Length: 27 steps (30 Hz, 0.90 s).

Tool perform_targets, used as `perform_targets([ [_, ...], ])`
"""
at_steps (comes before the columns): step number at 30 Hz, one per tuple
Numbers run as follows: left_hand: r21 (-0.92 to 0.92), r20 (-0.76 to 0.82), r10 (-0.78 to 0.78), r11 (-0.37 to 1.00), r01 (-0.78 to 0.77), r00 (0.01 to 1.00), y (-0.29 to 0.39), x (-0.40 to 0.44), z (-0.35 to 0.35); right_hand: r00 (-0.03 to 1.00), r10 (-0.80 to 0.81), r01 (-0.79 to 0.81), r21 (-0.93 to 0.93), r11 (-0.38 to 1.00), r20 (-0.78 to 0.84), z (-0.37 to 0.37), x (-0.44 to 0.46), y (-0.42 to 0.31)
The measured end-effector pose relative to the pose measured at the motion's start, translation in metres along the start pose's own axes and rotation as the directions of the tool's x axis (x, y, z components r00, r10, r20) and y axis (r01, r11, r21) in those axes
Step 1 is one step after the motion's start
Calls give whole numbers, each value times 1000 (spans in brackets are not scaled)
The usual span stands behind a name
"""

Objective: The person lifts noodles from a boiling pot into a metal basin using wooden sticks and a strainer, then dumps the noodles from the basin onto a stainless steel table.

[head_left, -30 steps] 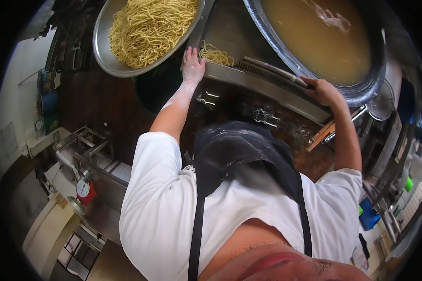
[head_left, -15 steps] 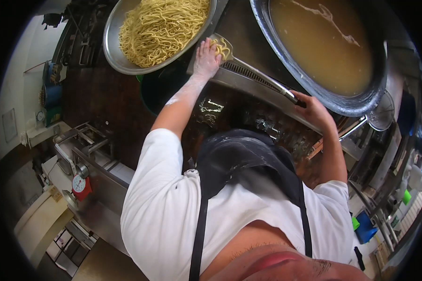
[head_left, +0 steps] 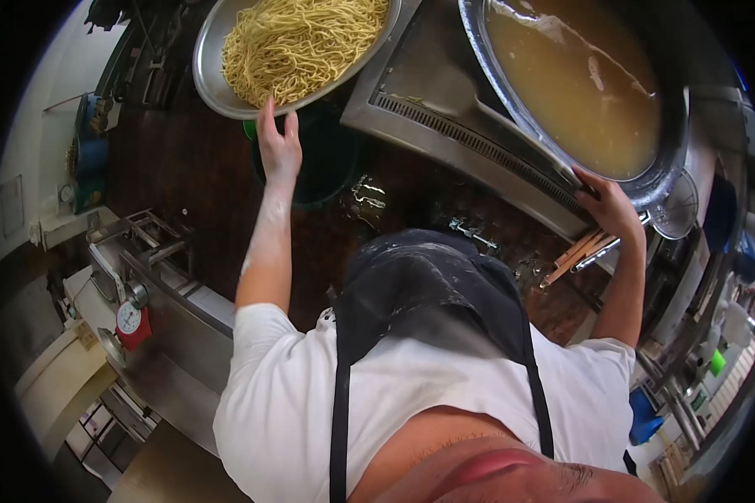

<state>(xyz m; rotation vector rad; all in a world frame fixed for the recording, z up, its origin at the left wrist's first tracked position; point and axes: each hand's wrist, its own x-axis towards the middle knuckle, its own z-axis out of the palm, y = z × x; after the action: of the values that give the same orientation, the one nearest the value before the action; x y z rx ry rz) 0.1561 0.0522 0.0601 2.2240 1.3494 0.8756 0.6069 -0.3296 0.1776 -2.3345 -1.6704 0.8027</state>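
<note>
My left hand [head_left: 280, 151] is at the near rim of a wide metal bowl [head_left: 211, 82], its fingers apart and a fingertip overlapping the rim. Heaped in that bowl are yellow noodles [head_left: 306, 50]. My right hand [head_left: 610, 204] is closed round the dark handle of a long metal spatula [head_left: 524, 134]. The spatula's shaft runs along the near left side of a big pot [head_left: 471, 33]; its blade is hard to make out. Cloudy brown liquid [head_left: 562, 92] fills the pot, with pale foam streaks on top.
A steel counter [head_left: 445, 80] with a slotted grate lies between bowl and pot. Right of the pot hangs a wire strainer [head_left: 675, 205]. A dark green tub [head_left: 310, 168] stands below the bowl. At left are a red dial scale [head_left: 132, 323] and a metal frame [head_left: 147, 243].
My left hand has left the noodles on the spatula blade and moved left to the bowl's rim. My right hand has shifted right and slightly down, bringing the spatula to the pot.
</note>
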Motion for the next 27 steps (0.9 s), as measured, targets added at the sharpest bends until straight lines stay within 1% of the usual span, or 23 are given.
perform_targets([
  [1, -86, 39, -129, 988, 132, 991, -13, -27, 5, 979, 164, -171, 52, 984, 122, -2, 3, -3],
  [2, -167, 89, -248, 951, 260, 965, -25, -50, 11, 917, 314, -343, 82, 936, 246, -5, 8, -9],
  [3, -95, 124, -291, 948, 303, 949, -36, -69, 15, 815, 445, -508, 89, 857, 371, -6, 11, -12],
  [4, -23, 153, -338, 938, 345, 929, -44, -85, 18, 882, 351, -397, 95, 913, 314, 4, 20, -5],
  [5, 20, 204, -412, 909, 417, 888, -54, -97, 22, 934, 246, -277, 92, 956, 258, 26, 36, 6],
  [6, 30, 214, -465, 882, 470, 859, -60, -107, 24, 969, 133, -154, 86, 984, 206, 45, 50, 15],
  [8, 50, 232, -559, 824, 564, 796, -72, -120, 26, 997, 34, -40, 91, 995, 71, 70, 80, -5],
  [11, 61, 213, -566, 821, 567, 797, -103, -146, 15, 986, 92, -114, 166, 979, 138, 72, 106, -15],
  [12, 68, 205, -566, 822, 565, 798, -113, -157, 9, 970, 141, -169, 135, 976, 196, 44, 97, -41],
  [13, 49, 187, -554, 830, 556, 811, -125, -169, 3, 970, 163, -199, 204, 959, 180, 34, 90, -41],
  [14, 63, 178, -577, 815, 576, 797, -128, -176, -6, 969, 184, -224, 271, 936, 163, 23, 82, -41],
  [15, 81, 175, -601, 798, 597, 780, -130, -188, -17, 947, 276, -317, 337, 887, 166, 4, 71, -63],
  [16, 95, 169, -624, 781, 618, 763, -135, -199, -26, 982, 164, -188, 395, 899, 95, -6, 62, -81],
  [17, 103, 147, -645, 764, 637, 749, -153, -218, -28, 993, 106, -85, 311, 946, -50, 4, 65, -109],
  [18, 101, 128, -659, 752, 651, 741, -190, -250, -27, 977, -24, 73, 224, 972, -213, 27, 68, -123],
  [19, 110, 109, -675, 737, 666, 729, -210, -266, -27, 917, -153, 200, 93, 975, -368, 49, 71, -139],
  [20, 56, 117, -702, 711, 701, 702, -211, -270, -34, 957, -46, 109, 208, 972, -285, 68, 76, -153],
  [22, -45, 145, -757, 639, 768, 638, -203, -281, -52, 974, 48, 17, 282, 959, -221, 110, 76, -165],
  [23, -57, 162, -751, 641, 765, 641, -197, -285, -61, 970, 5, 53, 233, 971, -243, 137, 74, -157],
  [24, -68, 179, -741, 647, 760, 647, -195, -286, -69, 963, -36, 87, 185, 979, -267, 147, 66, -169],
  [25, -78, 199, -728, 656, 751, 656, -194, -286, -77, 968, 251, -239, 383, 892, 21, 141, 42, -193],
  [26, -82, 204, -720, 663, 744, 664, -197, -287, -84, 966, 260, -216, 526, 822, -10, 162, 28, -183],
  [27, -90, 212, -707, 673, 734, 675, -202, -288, -86, 950, 312, -253, 600, 759, 5, 165, 5, -191],
])
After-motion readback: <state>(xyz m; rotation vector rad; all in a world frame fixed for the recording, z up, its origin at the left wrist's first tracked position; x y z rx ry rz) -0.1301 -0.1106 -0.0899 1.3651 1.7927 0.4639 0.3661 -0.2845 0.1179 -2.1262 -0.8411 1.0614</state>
